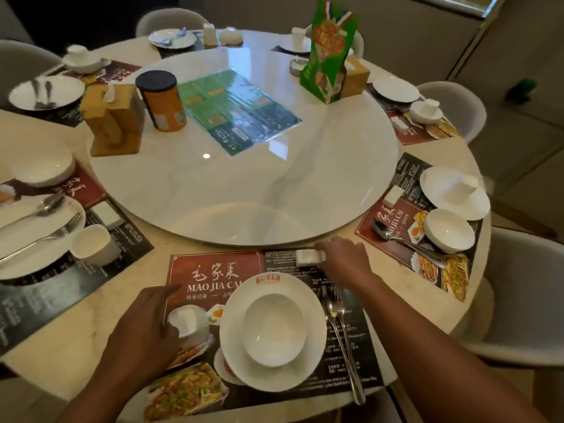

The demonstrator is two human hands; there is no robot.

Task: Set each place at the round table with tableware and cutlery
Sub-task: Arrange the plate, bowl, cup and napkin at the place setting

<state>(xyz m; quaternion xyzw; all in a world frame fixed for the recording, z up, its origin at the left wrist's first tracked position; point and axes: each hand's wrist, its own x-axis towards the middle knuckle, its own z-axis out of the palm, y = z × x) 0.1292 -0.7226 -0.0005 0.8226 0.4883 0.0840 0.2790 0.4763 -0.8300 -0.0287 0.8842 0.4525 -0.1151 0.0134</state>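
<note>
While my left grip [143, 325] curls round the white cup [189, 319], my right grip [345, 264] pinches a small white block [306, 257] at the placemat [213, 270] far edge

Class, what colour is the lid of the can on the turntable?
The lid is black, the can orange; best seen in the head view.
</note>
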